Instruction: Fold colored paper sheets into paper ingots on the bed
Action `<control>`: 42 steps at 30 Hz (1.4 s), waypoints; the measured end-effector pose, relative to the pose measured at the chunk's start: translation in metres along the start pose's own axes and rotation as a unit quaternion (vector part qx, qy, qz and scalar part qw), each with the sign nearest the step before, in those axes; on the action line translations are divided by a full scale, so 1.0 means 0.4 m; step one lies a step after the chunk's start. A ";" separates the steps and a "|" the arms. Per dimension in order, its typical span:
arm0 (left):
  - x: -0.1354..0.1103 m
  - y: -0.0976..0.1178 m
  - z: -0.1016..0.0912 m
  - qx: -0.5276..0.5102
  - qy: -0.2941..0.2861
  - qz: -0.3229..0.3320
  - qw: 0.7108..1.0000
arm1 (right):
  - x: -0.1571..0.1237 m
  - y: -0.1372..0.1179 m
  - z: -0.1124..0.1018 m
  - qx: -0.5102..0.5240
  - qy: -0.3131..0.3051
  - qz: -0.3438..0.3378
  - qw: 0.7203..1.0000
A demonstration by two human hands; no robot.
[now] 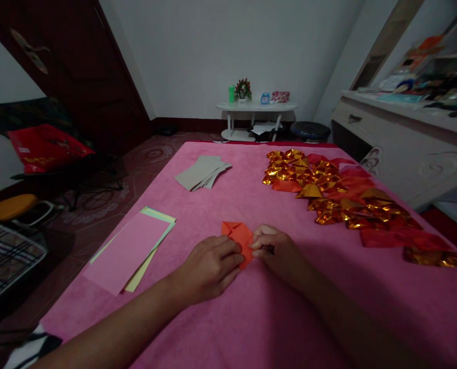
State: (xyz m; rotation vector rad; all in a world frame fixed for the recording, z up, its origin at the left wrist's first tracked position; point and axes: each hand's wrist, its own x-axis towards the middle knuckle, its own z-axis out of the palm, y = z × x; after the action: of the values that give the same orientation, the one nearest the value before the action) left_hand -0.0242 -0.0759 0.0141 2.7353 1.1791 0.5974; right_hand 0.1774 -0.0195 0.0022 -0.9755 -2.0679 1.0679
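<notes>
A partly folded orange-red paper (239, 237) lies on the pink cloth-covered table (282, 318). My left hand (209, 267) grips its near left edge with curled fingers. My right hand (276, 251) pinches its right side, fingertips pressed together on the fold. Both hands meet at the paper's near corner, which they partly hide.
A stack of pink and pale yellow-green sheets (130, 251) lies at the left edge. Grey sheets (202, 172) sit farther back. Several folded gold and red foil pieces (344, 197) spread along the right side. A white dresser (405, 148) stands right, a small white table (256, 110) by the far wall.
</notes>
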 end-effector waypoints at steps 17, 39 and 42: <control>0.011 0.009 0.026 -0.100 0.068 -0.103 0.987 | -0.002 0.007 0.001 -0.024 0.010 0.008 1.000; 0.034 0.024 0.043 -0.130 0.055 -0.192 0.971 | 0.001 0.010 -0.001 -0.034 0.001 0.030 0.999; 0.034 0.022 0.044 -0.123 0.039 -0.161 0.979 | 0.001 0.012 -0.008 -0.016 -0.011 0.033 0.999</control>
State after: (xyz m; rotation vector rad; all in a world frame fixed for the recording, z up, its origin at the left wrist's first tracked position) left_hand -0.0030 -0.0713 0.0043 2.2736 1.4192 0.7538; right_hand 0.1811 -0.0158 -0.0004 -1.0580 -2.0889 1.0864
